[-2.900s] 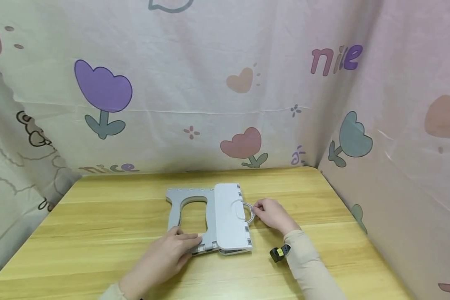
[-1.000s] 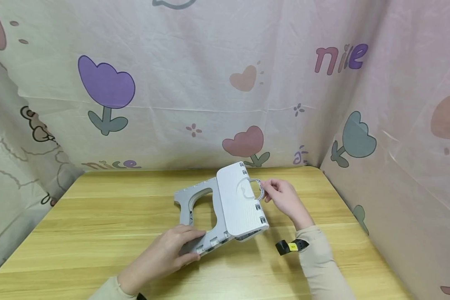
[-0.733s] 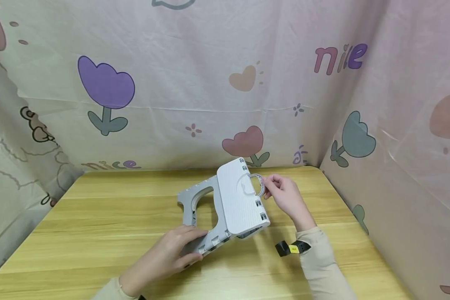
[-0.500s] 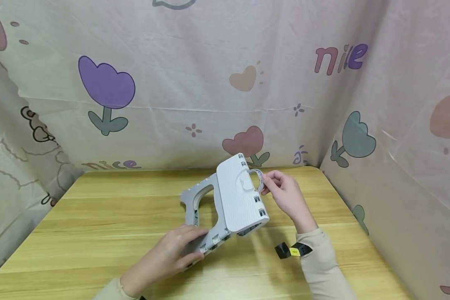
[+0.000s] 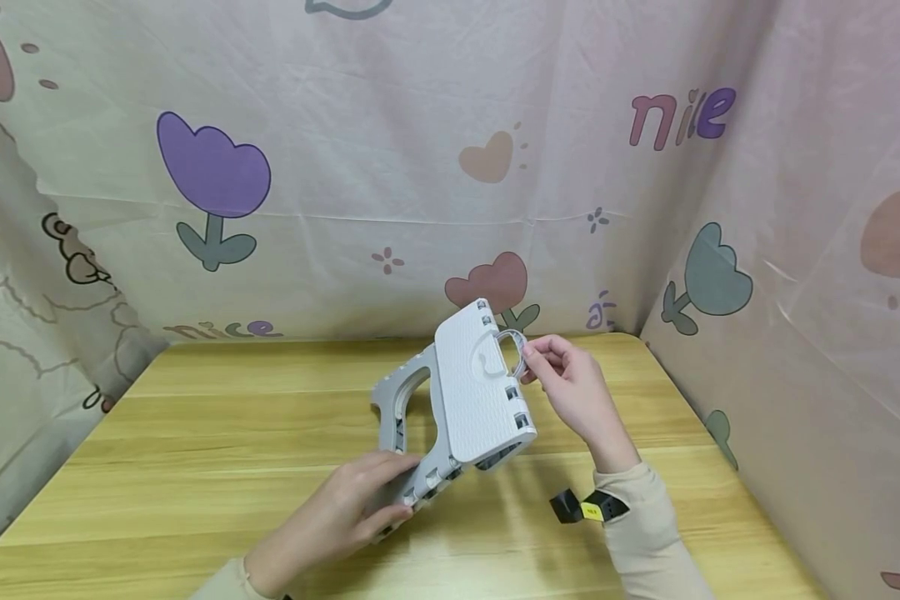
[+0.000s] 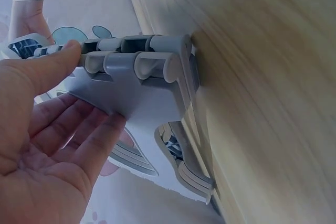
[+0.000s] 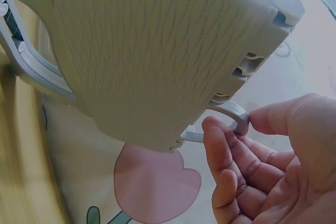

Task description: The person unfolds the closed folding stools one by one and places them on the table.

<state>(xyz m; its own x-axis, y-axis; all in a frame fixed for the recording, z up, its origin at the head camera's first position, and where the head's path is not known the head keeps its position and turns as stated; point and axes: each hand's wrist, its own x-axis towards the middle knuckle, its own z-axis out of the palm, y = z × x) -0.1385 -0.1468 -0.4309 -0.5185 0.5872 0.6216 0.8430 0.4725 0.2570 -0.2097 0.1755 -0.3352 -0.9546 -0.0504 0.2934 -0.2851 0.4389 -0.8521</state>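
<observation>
A folded grey-and-white plastic step stool [image 5: 476, 387] stands tilted over the table, its white ribbed top facing up and its handle end raised. My right hand [image 5: 573, 383] pinches the looped carry handle [image 7: 231, 114] between thumb and fingers. At the lower left, my left hand [image 5: 345, 508] grips the grey leg panel [image 6: 142, 95], thumb on the hinged edge and fingers on the flat side. In the left wrist view the stool's feet end lies right at the wooden tabletop. An arched opening shows in the leg panel.
The wooden table [image 5: 217, 467] spreads around the stool. A patterned curtain [image 5: 345, 167] hangs along its back and sides. A black wrist device [image 5: 588, 506] is strapped to the right forearm.
The stool lay flat at first; its handle end has since risen and the stool has swung more upright. My right hand has moved up with the handle; my left hand keeps holding the leg panel.
</observation>
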